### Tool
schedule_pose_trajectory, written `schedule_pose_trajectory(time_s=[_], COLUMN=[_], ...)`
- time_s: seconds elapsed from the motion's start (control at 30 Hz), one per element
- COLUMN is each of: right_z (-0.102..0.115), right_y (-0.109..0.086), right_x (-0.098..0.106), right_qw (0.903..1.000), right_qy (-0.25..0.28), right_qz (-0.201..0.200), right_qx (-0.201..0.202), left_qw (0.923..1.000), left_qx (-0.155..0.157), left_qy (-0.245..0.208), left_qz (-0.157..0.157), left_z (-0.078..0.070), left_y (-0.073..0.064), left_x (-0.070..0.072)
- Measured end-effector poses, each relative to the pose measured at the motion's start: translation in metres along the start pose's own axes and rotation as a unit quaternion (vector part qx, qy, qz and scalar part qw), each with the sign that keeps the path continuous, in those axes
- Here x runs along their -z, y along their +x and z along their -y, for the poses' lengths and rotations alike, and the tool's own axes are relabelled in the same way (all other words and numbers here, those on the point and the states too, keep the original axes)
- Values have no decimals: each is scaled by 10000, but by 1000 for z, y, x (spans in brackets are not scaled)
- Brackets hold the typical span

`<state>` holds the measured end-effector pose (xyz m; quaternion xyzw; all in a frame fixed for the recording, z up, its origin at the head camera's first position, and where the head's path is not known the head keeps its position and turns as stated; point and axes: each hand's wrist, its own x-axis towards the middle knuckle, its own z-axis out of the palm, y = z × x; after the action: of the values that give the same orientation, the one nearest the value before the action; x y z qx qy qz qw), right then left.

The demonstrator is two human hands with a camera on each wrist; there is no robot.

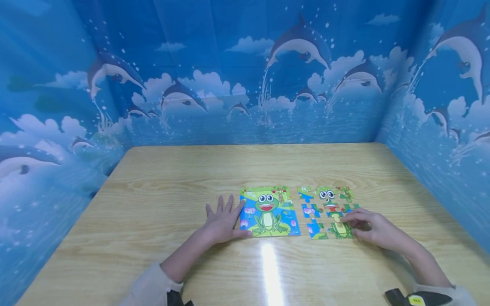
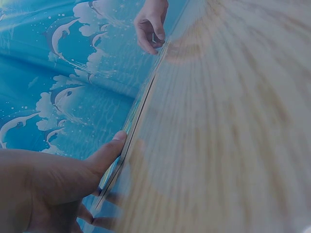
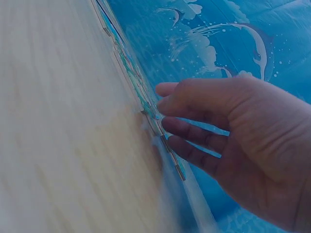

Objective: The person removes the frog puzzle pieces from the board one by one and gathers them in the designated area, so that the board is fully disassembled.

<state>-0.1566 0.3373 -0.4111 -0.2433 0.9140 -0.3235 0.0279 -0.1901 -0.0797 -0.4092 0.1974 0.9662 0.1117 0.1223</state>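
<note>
A square frog picture board [image 1: 268,212] lies flat on the table. My left hand [image 1: 222,223] rests at its left edge with fingers spread and thumb on its lower left corner; the left wrist view shows the thumb [image 2: 109,153] along that thin edge. To the right, several jigsaw pieces of a matching frog picture lie slightly apart in rows. My right hand [image 1: 373,229] is over their right side, fingertips at the frog's body piece [image 1: 340,229]. Its fingers are loosely bent, and the right wrist view shows nothing held between them. The hand hides some right-hand pieces.
The wooden table [image 1: 172,182] reaches back to a blue dolphin-print curtain [image 1: 229,85], which also hangs at both sides. A bright light reflection [image 1: 272,272] falls on the wood in front of the board. Each wrist wears a dark strap.
</note>
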Motion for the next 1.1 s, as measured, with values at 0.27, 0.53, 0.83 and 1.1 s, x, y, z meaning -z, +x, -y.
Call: schedule_pose_trajectory(time_s=[0.27,0.53,0.83,1.1], right_z=[22,44,71,78], right_y=[14,44,85,102], right_x=[0,-6,-24,-43], right_qw=[9981,9963,9938,9917], right_qy=[-176,-144,-191,-277], right_qz=[-400,64,541,922], right_qx=[436,843,954,852], left_qw=[10000,10000,10000,9999], left_qx=[-37,-7,-85,-119], left_qy=[7,14,27,10], left_qz=[-5,6,-43,-61], left_z=[0,0,2,1], left_y=[0,0,-1,-3], left_x=[0,0,0,1])
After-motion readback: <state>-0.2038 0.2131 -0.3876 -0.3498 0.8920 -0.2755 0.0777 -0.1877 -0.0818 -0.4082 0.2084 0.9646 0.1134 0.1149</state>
